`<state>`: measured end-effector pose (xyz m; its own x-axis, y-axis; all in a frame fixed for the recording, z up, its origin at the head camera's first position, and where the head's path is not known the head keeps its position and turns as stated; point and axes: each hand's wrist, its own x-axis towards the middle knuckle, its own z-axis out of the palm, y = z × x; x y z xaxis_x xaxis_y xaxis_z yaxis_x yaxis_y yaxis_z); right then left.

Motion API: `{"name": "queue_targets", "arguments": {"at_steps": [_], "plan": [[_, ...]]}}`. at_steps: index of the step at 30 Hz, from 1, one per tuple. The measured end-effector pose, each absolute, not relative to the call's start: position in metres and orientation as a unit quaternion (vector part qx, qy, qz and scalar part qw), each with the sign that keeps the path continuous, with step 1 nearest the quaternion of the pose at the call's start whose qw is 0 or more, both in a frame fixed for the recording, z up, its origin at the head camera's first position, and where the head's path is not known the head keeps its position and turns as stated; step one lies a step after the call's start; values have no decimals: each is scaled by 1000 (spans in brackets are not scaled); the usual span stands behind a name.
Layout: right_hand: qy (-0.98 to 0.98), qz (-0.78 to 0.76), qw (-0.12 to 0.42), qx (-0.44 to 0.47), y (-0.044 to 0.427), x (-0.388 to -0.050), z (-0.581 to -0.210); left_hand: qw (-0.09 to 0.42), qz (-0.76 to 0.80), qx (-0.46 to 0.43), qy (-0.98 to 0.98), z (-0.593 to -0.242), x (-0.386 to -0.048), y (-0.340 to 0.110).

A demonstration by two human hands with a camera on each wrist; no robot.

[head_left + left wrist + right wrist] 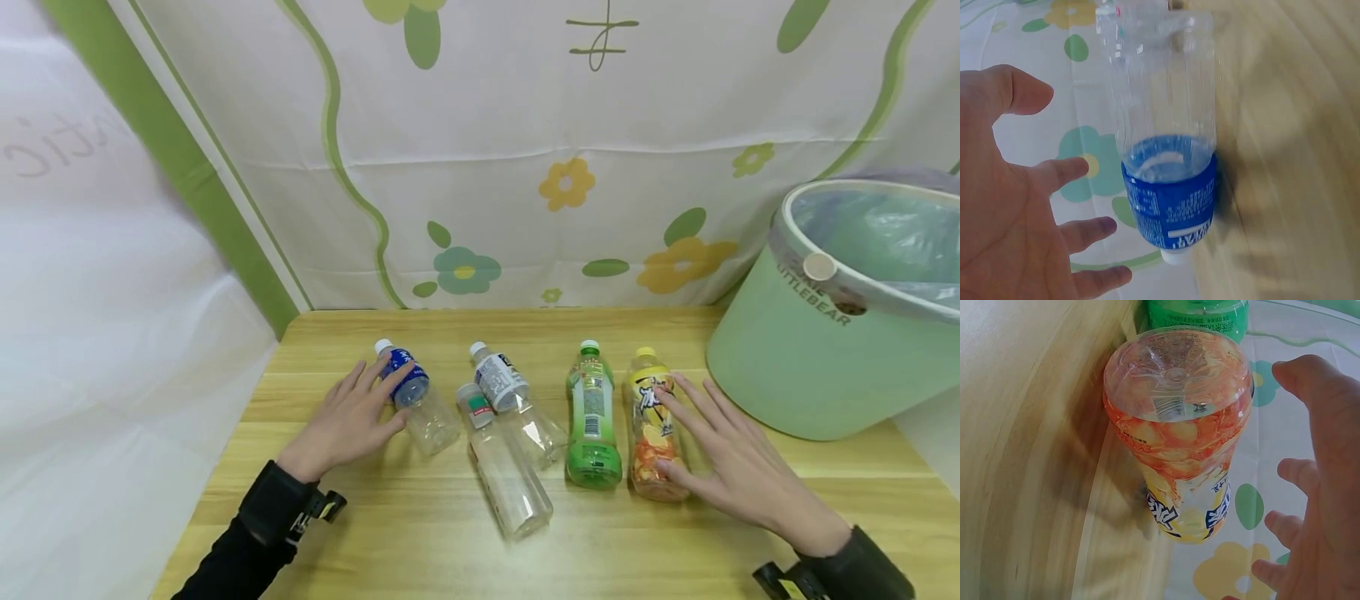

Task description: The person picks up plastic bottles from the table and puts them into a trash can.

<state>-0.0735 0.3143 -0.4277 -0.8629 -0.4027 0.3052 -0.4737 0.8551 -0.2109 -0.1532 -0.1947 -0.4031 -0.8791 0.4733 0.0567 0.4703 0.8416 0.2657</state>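
My left hand hovers with spread fingers over a clear bottle with a blue label; the left wrist view shows a gap between the hand and that bottle. On the right, my right hand is held, fingers extended, just above a yellow-capped drink bottle with an orange and yellow label. Its base faces the right wrist camera, apart from the fingers. Between the hands lie a green bottle, a clear bottle with a white label and a clear bottle with a small green label.
A light green bin lined with a plastic bag stands at the table's right rear. The wooden table meets a flower-printed cloth along its back edge. White cloth hangs at the left.
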Motion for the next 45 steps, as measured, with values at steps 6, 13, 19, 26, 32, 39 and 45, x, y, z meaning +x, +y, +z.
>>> {"name": "queue_targets", "arguments": {"at_steps": [6, 13, 19, 26, 32, 39, 45], "plan": [[-960, 135, 110, 217, 315, -72, -425, 17, 137, 283, 949, -401, -172, -205], [-956, 146, 123, 222, 314, -71, -425, 38, 136, 340, 930, -402, -191, -214], [-953, 152, 125, 229, 314, -71, -426, 20, 119, 385, 915, -411, -205, -217], [-954, 150, 124, 229, 313, -71, -425, 4, 93, 415, 905, -419, -217, -215], [-952, 150, 127, 233, 311, -71, -425, -9, 79, 435, 897, -428, -224, -215], [-952, 153, 128, 233, 310, -70, -426, -60, 79, 449, 888, -438, -229, -215], [-952, 154, 126, 231, 311, -70, -428, -54, 83, 419, 902, -440, -228, -215]]}}
